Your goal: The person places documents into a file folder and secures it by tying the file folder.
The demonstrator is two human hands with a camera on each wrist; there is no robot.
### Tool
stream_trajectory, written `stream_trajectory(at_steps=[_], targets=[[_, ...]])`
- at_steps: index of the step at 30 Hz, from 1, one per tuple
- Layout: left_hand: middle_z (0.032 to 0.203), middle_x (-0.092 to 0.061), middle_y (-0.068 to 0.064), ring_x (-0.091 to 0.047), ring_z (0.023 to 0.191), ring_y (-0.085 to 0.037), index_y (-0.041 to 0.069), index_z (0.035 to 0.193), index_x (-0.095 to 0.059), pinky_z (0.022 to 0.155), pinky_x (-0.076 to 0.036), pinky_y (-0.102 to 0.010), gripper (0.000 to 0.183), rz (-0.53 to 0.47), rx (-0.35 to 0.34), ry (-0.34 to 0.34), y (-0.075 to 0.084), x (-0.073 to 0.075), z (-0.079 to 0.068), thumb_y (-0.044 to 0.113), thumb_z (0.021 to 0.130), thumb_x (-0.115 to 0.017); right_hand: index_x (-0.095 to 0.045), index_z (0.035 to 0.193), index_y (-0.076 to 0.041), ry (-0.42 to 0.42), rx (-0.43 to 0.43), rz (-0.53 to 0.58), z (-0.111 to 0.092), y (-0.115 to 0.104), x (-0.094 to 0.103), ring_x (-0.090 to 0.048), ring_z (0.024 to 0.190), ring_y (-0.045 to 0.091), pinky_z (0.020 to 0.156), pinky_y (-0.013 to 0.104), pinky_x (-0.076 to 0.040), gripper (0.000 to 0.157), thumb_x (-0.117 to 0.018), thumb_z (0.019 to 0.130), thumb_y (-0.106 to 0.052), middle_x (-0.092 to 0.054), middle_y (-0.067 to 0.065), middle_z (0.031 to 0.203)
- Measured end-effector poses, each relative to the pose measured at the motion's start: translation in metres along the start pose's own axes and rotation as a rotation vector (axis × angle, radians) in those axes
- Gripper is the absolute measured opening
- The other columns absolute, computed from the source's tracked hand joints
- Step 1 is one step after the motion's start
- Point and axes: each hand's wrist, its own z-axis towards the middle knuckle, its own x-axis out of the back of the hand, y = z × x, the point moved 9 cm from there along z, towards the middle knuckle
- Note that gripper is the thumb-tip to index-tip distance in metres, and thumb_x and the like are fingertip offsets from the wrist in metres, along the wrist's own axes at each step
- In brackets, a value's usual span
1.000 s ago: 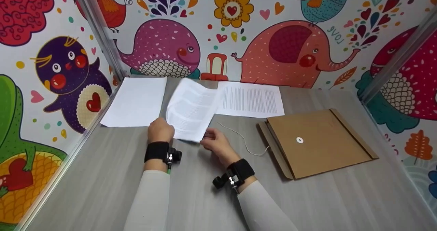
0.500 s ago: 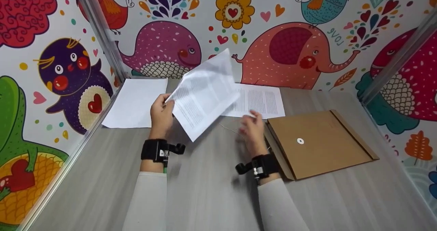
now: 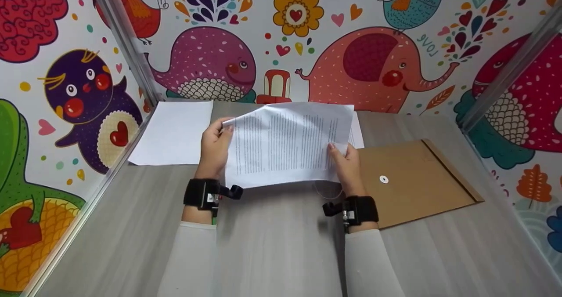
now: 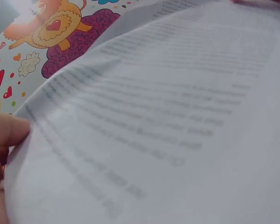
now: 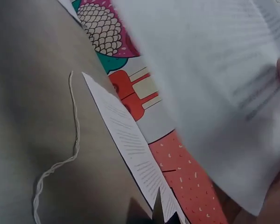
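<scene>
Both hands hold up a printed sheet of paper [image 3: 285, 143] sideways in the head view, its lines of text running up and down. The left hand [image 3: 214, 150] pinches its left edge, thumb in front. At the right edge the right hand [image 3: 349, 167] pinches it, thumb on the printed face. In the left wrist view the sheet [image 4: 144, 116] bows and fills most of the picture. Seen from the right wrist, the paper [image 5: 214, 88] hangs above the table, and a second printed sheet [image 5: 130, 140] lies beneath; in the head view the raised sheet hides most of it.
A blank white sheet [image 3: 175, 132] lies at the back left. On the right is a brown cardboard document folder [image 3: 421, 182] with a white button, partly behind the right hand. A thin white string [image 5: 76, 135] trails on the grey table [image 3: 276, 244]. Patterned walls stand behind and at the sides.
The sheet has been lifted from the table and turned sideways. The right hand let go of its lower corner, moved right, and now grips the right edge; the left hand moved up with it.
</scene>
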Motion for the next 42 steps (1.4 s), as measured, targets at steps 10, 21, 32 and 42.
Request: stream_trajectory(at_steps=[10, 21, 32, 42], targets=[[0.138, -0.055, -0.018, -0.063, 0.108, -0.026, 0.007, 0.158, -0.041, 0.09, -0.057, -0.033, 0.061, 0.134, 0.186, 0.1, -0.02, 0.002, 0.0, 0.017, 0.103, -0.067, -0.064, 0.13, 0.012, 0.041, 0.04, 0.086, -0.003, 0.001, 0.012, -0.063, 0.084, 0.008, 0.08, 0.021, -0.05, 0.032, -0.05, 0.11, -0.01, -0.07, -0.004, 0.096], [0.098, -0.065, -0.007, -0.06, 0.087, -0.018, 0.001, 0.123, -0.067, 0.074, -0.049, -0.027, 0.032, 0.205, 0.263, -0.068, -0.04, -0.02, -0.002, 0.028, 0.11, -0.056, -0.059, 0.139, 0.002, -0.035, -0.122, 0.171, 0.0, 0.023, 0.023, -0.072, 0.081, 0.011, 0.074, 0.024, -0.057, 0.035, -0.047, 0.113, -0.019, -0.074, -0.001, 0.095], [0.111, -0.075, -0.017, -0.072, 0.089, -0.022, 0.001, 0.132, -0.067, 0.072, -0.054, -0.027, 0.032, 0.311, 0.192, -0.056, -0.037, -0.039, -0.006, 0.022, 0.109, -0.058, -0.068, 0.099, -0.005, 0.006, -0.091, 0.118, 0.007, -0.003, 0.085, -0.064, 0.063, 0.01, 0.057, 0.023, -0.054, 0.014, -0.057, 0.108, -0.007, -0.065, -0.001, 0.074], [0.111, -0.074, -0.018, -0.071, 0.092, -0.024, 0.001, 0.132, -0.068, 0.075, -0.054, -0.03, 0.033, 0.357, 0.204, -0.029, -0.037, -0.034, -0.008, 0.022, 0.109, -0.058, -0.065, 0.133, 0.003, -0.282, 0.004, -0.807, -0.021, 0.0, 0.116, -0.064, 0.118, 0.042, 0.1, 0.053, -0.055, 0.041, -0.071, 0.1, -0.021, -0.068, 0.027, 0.128]])
